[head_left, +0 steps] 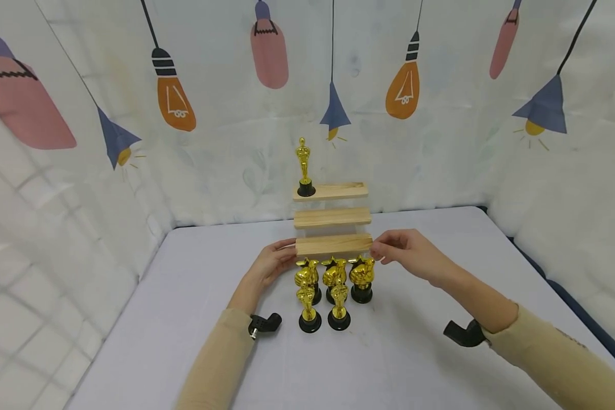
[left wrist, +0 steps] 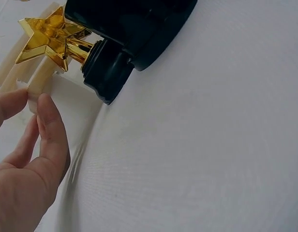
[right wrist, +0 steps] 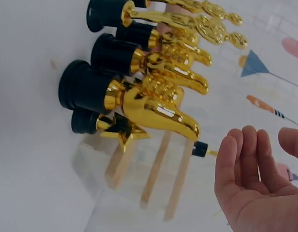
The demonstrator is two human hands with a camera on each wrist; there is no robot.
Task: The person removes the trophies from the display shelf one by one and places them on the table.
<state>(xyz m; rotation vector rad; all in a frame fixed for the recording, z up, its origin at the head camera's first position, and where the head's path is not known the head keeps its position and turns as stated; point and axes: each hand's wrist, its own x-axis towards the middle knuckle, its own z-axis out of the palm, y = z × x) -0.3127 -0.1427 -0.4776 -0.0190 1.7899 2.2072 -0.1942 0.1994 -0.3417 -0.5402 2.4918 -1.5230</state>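
Note:
My left hand [head_left: 274, 262] is at the left end of a stepped display stand [head_left: 333, 245] with three wooden shelves. In the left wrist view its thumb and fingers pinch the end of the lowest shelf [left wrist: 41, 79]. By the stand's right end is my right hand [head_left: 407, 253], its fingers loosely bent; the right wrist view shows it apart from the shelves, holding nothing. One gold figure trophy [head_left: 303, 162] stands upright at the left of the top shelf. Before the stand are thumbs-up trophies [head_left: 361, 273], with star trophies [right wrist: 122, 131] partly hidden behind them.
Two figure trophies [head_left: 339, 302] on black bases form the front row on the white tabletop [head_left: 389, 364]. Behind the table hangs a pale cloth [head_left: 210, 171] printed with lamps and bulbs. Each wrist wears a black camera mount [head_left: 463, 333].

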